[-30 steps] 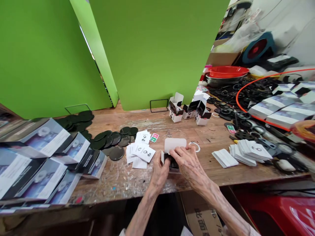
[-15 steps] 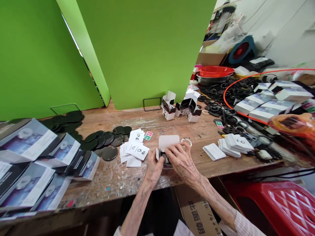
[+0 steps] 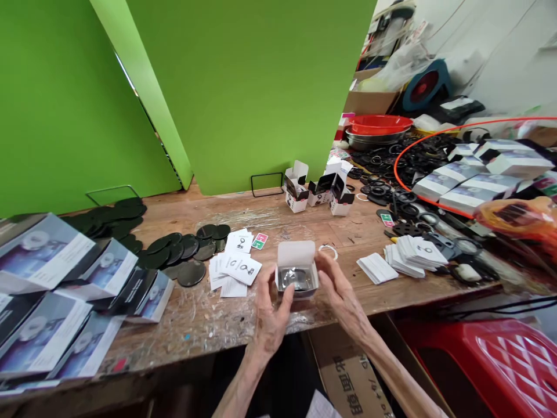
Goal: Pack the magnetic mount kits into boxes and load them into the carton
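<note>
An open small box [image 3: 296,254] stands at the front of the wooden table, its white lid flap raised and a dark, shiny item [image 3: 296,280] inside. My left hand [image 3: 270,310] grips the box's left side, its thumb at the front edge. At the right side of the box is my right hand [image 3: 337,287], fingers bent along the wall. Printed cards [image 3: 238,268] lie just left of the box, with black discs [image 3: 191,273] farther left. Beyond my right fingers lies a white ring [image 3: 328,251].
Stacked printed boxes [image 3: 41,244] fill the left. Small open boxes [image 3: 296,200] stand near the green panel [image 3: 252,93]. Card stacks [image 3: 378,268], black parts and an orange tube lie to the right, with a red stool [image 3: 496,342] below.
My right hand has moved off the box's opening to its right side, uncovering the dark item. The left-side flap no longer stands out, and my left hand has shifted slightly left.
</note>
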A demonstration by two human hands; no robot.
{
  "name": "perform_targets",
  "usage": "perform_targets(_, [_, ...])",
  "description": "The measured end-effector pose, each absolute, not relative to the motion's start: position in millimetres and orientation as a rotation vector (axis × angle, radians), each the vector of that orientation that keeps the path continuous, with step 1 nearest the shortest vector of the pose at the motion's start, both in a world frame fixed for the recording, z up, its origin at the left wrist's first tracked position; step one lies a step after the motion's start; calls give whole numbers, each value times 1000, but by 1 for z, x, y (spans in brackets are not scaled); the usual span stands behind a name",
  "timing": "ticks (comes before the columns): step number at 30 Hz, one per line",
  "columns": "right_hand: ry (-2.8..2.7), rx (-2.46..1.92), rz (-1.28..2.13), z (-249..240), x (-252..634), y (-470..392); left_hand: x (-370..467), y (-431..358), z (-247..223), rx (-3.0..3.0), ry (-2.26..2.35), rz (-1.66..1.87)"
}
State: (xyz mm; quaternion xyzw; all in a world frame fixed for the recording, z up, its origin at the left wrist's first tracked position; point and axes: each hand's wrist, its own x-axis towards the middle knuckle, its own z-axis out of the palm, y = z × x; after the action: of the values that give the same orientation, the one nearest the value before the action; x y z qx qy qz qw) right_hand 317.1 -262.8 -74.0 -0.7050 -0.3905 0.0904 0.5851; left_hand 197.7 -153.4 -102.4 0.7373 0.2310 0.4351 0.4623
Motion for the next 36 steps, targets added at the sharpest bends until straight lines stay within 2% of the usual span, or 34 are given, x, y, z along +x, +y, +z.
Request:
perform_targets(2, [-769, -1432, 579, -82, 314, -259, 196, -155, -103, 1993, 511, 1108])
perform_targets(5, [-678, -1249, 721, -88, 312, -250, 196, -150, -99, 2051, 475, 1049])
perform_targets(10, [-945, -1423, 438, -94, 324, -253, 196, -128, -93, 1781, 453, 741])
perform_targets(14, [-1390, -1653, 3, -98, 330, -269, 189, -109, -82, 1889, 247, 584])
perform_targets(16, [-1494, -1711, -108, -95, 328, -274, 185, -104, -77, 1954, 188, 531])
perform_targets(21, [-1491, -1895, -59, -72, 319, -275, 184, -100, -81, 2239, 180, 791])
perform_targets(26, [-1659, -2001, -228, -59, 324, -268, 196, -91, -94, 2336, 52, 1002])
perform_targets(31, [-1642, -1881, -249, -65, 318, -272, 185, -102, -80, 2307, 99, 901])
perform_targets(36, [-1601, -1862, -192, -81, 329, -266, 180, -100, -91, 2325, 114, 691])
